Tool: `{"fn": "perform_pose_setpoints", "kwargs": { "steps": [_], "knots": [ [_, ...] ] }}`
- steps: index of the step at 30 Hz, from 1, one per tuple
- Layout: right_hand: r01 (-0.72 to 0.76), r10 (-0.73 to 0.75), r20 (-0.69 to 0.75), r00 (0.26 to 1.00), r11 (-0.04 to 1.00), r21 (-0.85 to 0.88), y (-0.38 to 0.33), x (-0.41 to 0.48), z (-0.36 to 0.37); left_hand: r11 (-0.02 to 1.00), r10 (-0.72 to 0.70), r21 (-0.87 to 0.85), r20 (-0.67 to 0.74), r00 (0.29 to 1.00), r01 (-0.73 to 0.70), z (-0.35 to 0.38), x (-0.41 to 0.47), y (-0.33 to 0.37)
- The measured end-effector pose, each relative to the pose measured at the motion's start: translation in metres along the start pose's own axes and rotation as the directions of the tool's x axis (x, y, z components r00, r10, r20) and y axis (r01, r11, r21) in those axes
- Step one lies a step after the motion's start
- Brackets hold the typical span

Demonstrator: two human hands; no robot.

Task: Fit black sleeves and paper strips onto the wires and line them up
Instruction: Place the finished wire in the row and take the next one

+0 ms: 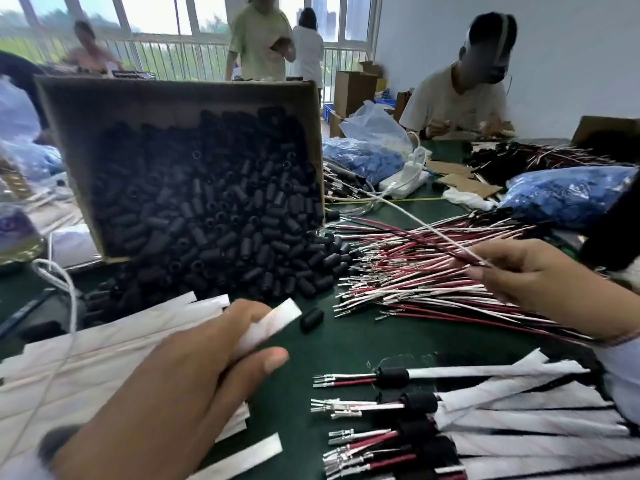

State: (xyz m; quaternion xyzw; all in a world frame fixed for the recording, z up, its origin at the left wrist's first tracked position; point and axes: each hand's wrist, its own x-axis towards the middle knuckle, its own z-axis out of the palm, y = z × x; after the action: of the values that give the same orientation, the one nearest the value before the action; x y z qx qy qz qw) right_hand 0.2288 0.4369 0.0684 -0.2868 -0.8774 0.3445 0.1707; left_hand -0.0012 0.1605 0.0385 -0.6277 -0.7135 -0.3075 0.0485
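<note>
Green tabletop (332, 344) up front. Two bags of blue bits: centre bag (360, 157) at the back, right bag (561, 195) at the far edge. White power strip (405, 183) btwn them. Seated person (457, 95) across, pale tee, head down. By the windows (156, 12), person in green tee (259, 39) and person in white top (308, 46) standing. Cardboard boxes (353, 91) just to their R.

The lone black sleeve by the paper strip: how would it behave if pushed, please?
The lone black sleeve is a short cylinder lying on its side, so it would probably roll. It looks small, so likely light.
</note>
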Motion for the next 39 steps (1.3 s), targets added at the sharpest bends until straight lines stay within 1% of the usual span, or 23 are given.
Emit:
{"fn": "perform_pose_setpoints", "kwargs": {
  "steps": [1,2,3,4,5,7,8,10,11,12,14,15,16,17,19,21,23,25,27,29,33,36,39],
  "knots": [
    [0.018,-0.019,0.031,0.999,0.998,0.056,-0.004,0.001,0.008,1.0,0.011,0.009,-0.01,1.0,-0.011,-0.004,0.004,0.017],
    [0.048,-0.053,0.07,0.996,0.996,0.071,-0.009,0.0,0.014,1.0,0.022,-0.02,-0.055,0.998,-0.023,-0.003,0.022,0.024],
    [0.1,-0.108,0.107,0.988,0.992,0.074,-0.013,0.0,0.017,1.0,0.012,-0.018,-0.039,0.999,-0.012,-0.005,0.037,0.028],
    [0.129,-0.14,0.166,0.976,0.989,0.077,-0.017,-0.003,0.019,0.999,0.017,0.035,-0.069,0.997,-0.015,-0.004,0.053,0.025],
    [0.138,-0.157,0.224,0.962,0.985,0.101,-0.02,-0.007,0.02,0.997,0.001,0.073,-0.049,0.999,0.002,-0.002,0.06,0.021],
    [0.119,-0.164,0.28,0.946,0.978,0.169,-0.021,-0.014,0.014,0.962,-0.065,0.271,0.089,0.994,0.039,0.002,0.066,0.013],
    [0.091,-0.147,0.286,0.947,0.975,0.202,-0.02,-0.018,0.009,0.949,-0.079,0.313,0.16,0.984,0.025,0.002,0.07,0.009],
    [0.039,-0.106,0.296,0.949,0.974,0.224,-0.019,-0.022,-0.002,0.955,-0.127,0.294,0.247,0.961,0.051,0.003,0.073,0.002],
    [0.033,-0.089,0.305,0.948,0.982,0.186,-0.022,-0.021,-0.002,0.966,-0.123,0.253,0.277,0.953,0.051,0.006,0.074,0.002],
    [0.07,-0.095,0.316,0.944,0.994,0.089,-0.03,-0.017,0.004,0.974,-0.101,0.225,0.312,0.945,0.029,0.01,0.076,0.004],
    [0.23,-0.18,0.33,0.927,0.965,-0.122,-0.046,-0.005,0.035,0.997,-0.025,0.074,0.377,0.926,-0.003,0.022,0.078,0.013],
    [0.304,-0.239,0.315,0.918,0.936,-0.176,-0.053,0.001,0.055,1.0,0.0,-0.006,0.38,0.925,0.003,0.026,0.08,0.016],
    [0.355,-0.297,0.26,0.919,0.909,-0.217,-0.06,0.005,0.072,0.998,0.015,-0.058,0.364,0.931,0.007,0.026,0.08,0.016],
    [0.376,-0.338,0.178,0.924,0.888,-0.265,-0.065,0.009,0.082,0.997,0.009,-0.081,0.322,0.947,0.018,0.022,0.08,0.013],
    [0.35,-0.378,-0.016,0.926,0.871,-0.344,-0.062,0.013,0.083,0.984,-0.05,-0.153,0.232,0.971,0.087,0.011,0.077,-0.001],
    [0.336,-0.422,-0.189,0.887,0.869,-0.364,-0.051,0.015,0.074,0.964,-0.116,-0.213,0.204,0.972,0.16,0.001,0.074,-0.011],
    [0.371,-0.468,-0.291,0.835,0.867,-0.332,-0.044,0.015,0.07,0.968,-0.108,-0.199,0.219,0.97,0.152,0.0,0.074,-0.013],
    [0.425,-0.49,-0.329,0.807,0.869,-0.252,-0.043,0.014,0.071,0.979,-0.065,-0.174,0.232,0.971,0.107,0.004,0.076,-0.011],
    [0.473,-0.493,-0.337,0.802,0.869,-0.145,-0.045,0.011,0.07,0.972,-0.045,-0.215,0.213,0.976,0.092,0.007,0.077,-0.008],
    [0.495,-0.499,-0.33,0.801,0.863,-0.101,-0.048,0.006,0.07,0.973,-0.033,-0.22,0.176,0.984,0.072,0.008,0.078,-0.007],
    [0.499,-0.529,-0.364,0.766,0.847,-0.181,-0.054,0.0,0.071,0.971,0.02,-0.237,0.083,0.996,0.001,0.006,0.077,-0.003],
    [0.494,-0.547,-0.37,0.751,0.837,-0.237,-0.056,-0.004,0.071,0.971,0.075,-0.23,0.046,0.996,-0.063,0.003,0.077,0.002],
    [0.503,-0.57,-0.364,0.737,0.822,-0.269,-0.059,-0.006,0.07,0.974,0.07,-0.217,0.024,0.997,-0.063,0.001,0.077,0.003]
  ]
}}
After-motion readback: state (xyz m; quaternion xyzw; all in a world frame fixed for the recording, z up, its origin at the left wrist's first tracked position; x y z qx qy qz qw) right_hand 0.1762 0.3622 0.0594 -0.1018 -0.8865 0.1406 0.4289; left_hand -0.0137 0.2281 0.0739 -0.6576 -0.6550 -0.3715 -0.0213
